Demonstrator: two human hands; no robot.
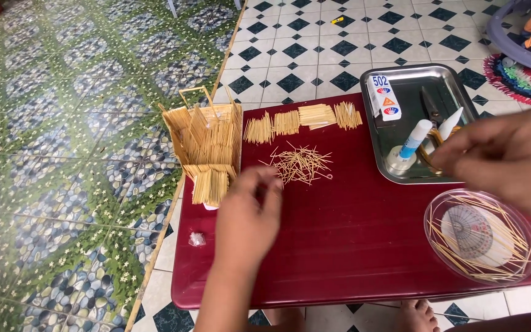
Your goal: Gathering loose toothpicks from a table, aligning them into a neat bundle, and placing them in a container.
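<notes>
Left hand [247, 215] fingers curled, pinching nothing visible, beside toothpick house [207, 147]; right hand [505, 160] (blurred) over steel tray [373, 132], grip unclear.

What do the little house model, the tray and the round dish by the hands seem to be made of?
House model: pale wooden sticks, probably toothpicks, matte, glued side by side.
Tray: likely stainless steel, with a shiny grey reflective rim.
Round dish: clear plastic, probably; the sticks inside show through.
</notes>
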